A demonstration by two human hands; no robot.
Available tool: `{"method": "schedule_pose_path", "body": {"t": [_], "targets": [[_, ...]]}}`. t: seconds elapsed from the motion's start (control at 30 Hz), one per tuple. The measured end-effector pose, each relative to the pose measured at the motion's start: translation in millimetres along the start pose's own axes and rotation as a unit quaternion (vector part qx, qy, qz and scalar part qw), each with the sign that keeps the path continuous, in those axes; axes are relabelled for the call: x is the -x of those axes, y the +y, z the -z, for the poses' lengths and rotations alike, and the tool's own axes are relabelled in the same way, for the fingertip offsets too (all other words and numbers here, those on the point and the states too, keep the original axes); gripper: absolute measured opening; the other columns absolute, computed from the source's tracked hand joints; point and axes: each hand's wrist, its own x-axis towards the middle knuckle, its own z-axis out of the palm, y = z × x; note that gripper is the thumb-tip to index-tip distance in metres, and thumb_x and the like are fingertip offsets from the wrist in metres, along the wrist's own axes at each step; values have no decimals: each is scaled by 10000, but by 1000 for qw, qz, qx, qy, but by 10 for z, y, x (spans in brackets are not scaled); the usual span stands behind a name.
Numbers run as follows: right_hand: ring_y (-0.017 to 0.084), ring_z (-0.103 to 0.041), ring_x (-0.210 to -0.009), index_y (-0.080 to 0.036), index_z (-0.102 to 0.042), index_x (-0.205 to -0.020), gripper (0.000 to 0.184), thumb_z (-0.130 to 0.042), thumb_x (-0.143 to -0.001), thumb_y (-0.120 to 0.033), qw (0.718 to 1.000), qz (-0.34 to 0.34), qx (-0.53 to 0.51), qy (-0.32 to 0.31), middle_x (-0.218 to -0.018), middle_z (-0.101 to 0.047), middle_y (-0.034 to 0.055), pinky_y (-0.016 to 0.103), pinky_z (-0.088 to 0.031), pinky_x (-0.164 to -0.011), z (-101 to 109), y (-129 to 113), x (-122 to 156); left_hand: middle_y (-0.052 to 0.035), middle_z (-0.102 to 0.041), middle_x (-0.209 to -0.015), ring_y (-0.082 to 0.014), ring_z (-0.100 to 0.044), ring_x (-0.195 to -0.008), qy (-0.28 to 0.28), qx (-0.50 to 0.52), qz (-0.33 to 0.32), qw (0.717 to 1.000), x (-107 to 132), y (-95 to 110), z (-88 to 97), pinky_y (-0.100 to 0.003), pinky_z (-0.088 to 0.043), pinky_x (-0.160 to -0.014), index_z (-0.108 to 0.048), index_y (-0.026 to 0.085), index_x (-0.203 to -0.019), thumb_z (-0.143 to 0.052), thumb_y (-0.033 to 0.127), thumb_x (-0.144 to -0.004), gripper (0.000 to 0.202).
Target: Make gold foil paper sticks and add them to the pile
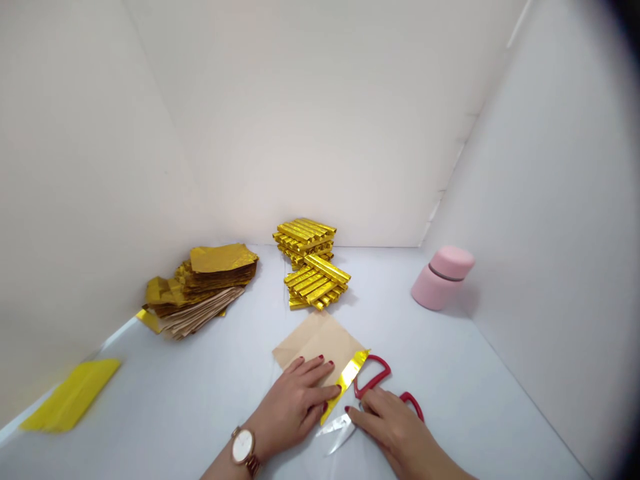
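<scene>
My left hand (296,404), with a watch on the wrist, lies flat with fingers stretched out on a brown paper sheet (320,343) whose right edge is folded over to show a gold foil strip (346,381). My right hand (395,428) rests just right of that strip, fingertips pressing its lower end, and lies over red-handled scissors (373,377) on the table. The scissor blades poke out below my fingers.
Two piles of folded gold bars (311,263) stand behind the sheet. A stack of gold-and-brown paper sheets (203,290) lies at the left, a yellow sheet (73,395) at the far left edge, a pink lidded container (443,277) at the right. White walls enclose the table.
</scene>
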Motion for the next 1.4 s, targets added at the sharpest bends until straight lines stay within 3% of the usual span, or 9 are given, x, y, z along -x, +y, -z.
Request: {"method": "schedule_pose_path", "body": {"t": [0.23, 0.47, 0.6, 0.7, 0.77, 0.9, 1.03, 1.27, 1.4], "targets": [[184, -568, -743, -251, -576, -1098, 317, -304, -945, -194, 994, -55, -64, 64, -841, -599, 64, 289, -474, -662, -40, 146, 244, 6, -406, -1408, -243, -311, -1311, -12, -3, 3, 1000, -13, -14, 18, -517, -298, -1020, -450, 377, -1267, -417, 132, -878, 461], [197, -572, -810, -201, -575, -1118, 289, -357, -933, -250, 949, -247, -15, 195, -865, -561, 64, 298, -505, -673, 78, 779, 340, 25, -370, -1428, -254, -310, -1311, -11, -6, -10, 1000, -14, -79, -48, -528, -301, -1021, -443, 378, -1267, -418, 117, -861, 483], [247, -534, -735, -161, -634, -998, 348, -329, -932, -314, 930, -287, 35, 228, -792, -543, 87, 415, -464, -645, 76, 1006, 316, 28, -364, -1429, -274, -315, -1307, -21, -7, -22, 1000, -24, -119, -73, -542, -313, -1009, -440, 384, -1270, -433, 81, -809, 552], [291, -518, -863, -157, -611, -1025, 319, -348, -924, -306, 929, -281, 34, 237, -921, -556, 130, 508, -397, -757, 78, 897, 224, 51, -403, -1404, -276, -323, -1303, -25, 1, -30, 999, -33, -135, -63, -541, -311, -1010, -495, 394, -1218, -442, 30, -725, 616], [269, -519, -912, -185, -593, -1034, 260, -384, -917, -287, 942, -257, 5, 216, -956, -568, 108, 469, -386, -806, 79, 713, 120, 68, -434, -1381, -268, -328, -1301, -24, 12, -27, 999, -35, -140, -57, -539, -290, -1021, -537, 399, -1173, -441, 13, -678, 636], [203, -549, -785, -221, -593, -848, 199, -428, -912, -311, 959, -231, -66, 153, -792, -597, 32, 358, -414, -741, 44, 324, -111, 73, -508, -1320, -257, -359, -1285, -19, 48, 12, 999, -28, -149, -77, -515, -253, -1042, -646, 378, -1037, -448, 12, -625, 586], [197, -524, -711, -208, -542, -708, 198, -479, -872, -299, 954, -252, -107, 122, -705, -573, 19, 336, -402, -691, 2, 161, -222, 58, -581, -1246, -244, -407, -1253, 7, 89, 43, 995, -10, -156, -103, -467, -252, -1052, -711, 318, -863, -459, 25, -637, 448], [179, -509, -678, -209, -452, -639, 282, -404, -887, -332, 931, -299, -188, 94, -668, -528, 9, 294, -407, -654, 27, 82, -18, -22, -631, -1173, -210, -473, -1189, 80, 142, 34, 986, 60, -120, -75, -417, -283, -1044, -598, 259, -1100, -450, 83, -778, 396], [148, -500, -621, -207, -443, -656, 286, -407, -880, -380, 918, -301, -251, 55, -645, -510, -14, 234, -412, -571, 200, -27, 241, -33, -674, -1048, -220, -515, -1122, 104, 164, 22, 981, 75, -91, -52, -372, -352, -990, -644, 233, -1002, -469, 113, -806, 289]]}}
